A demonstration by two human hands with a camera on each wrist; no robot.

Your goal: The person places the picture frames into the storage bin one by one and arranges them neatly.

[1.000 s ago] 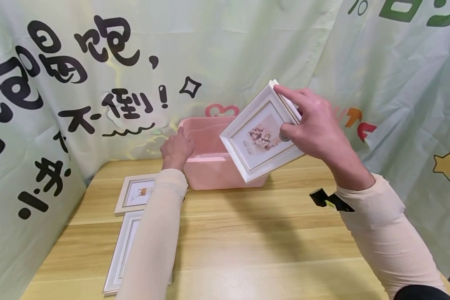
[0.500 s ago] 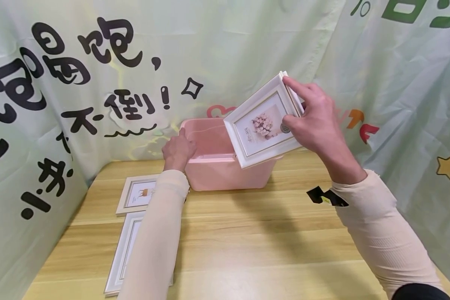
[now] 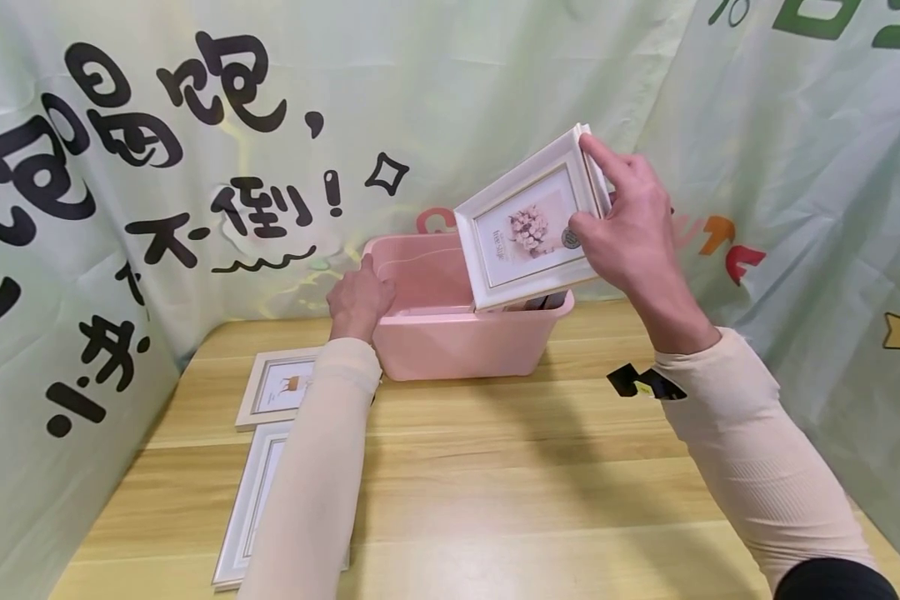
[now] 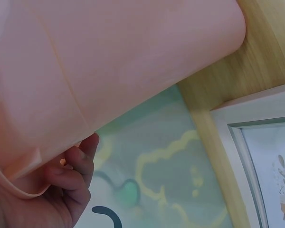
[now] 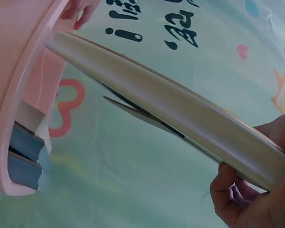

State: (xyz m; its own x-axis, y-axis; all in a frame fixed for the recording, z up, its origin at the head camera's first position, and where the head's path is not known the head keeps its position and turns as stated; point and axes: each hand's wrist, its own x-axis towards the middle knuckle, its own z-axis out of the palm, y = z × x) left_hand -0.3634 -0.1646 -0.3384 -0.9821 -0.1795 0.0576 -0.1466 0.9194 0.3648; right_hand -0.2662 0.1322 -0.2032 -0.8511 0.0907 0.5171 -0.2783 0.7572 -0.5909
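Observation:
The right hand (image 3: 633, 229) grips a white picture frame (image 3: 521, 287) with a flower picture, tilted above the right part of a pink bin (image 3: 461, 346). In the right wrist view the frame (image 5: 171, 95) is seen edge-on, its back stand slightly out, with fingers (image 5: 225, 190) behind it. The left hand (image 3: 360, 300) holds the bin's left rim; the left wrist view shows its fingers (image 4: 71, 175) curled under the rim of the bin (image 4: 133, 52). Dark-edged items (image 5: 26, 152) stand inside the bin's right end.
A smaller frame (image 3: 249, 400) and a larger white frame (image 3: 232, 533) lie on the wooden table (image 3: 495, 483) at the left, partly behind the left sleeve. A printed curtain (image 3: 495, 100) hangs behind the bin.
The right hand has raised the flower frame and moved it slightly right, turning it more level. Items in the bin's right end have come into view. The left hand stays on the rim.

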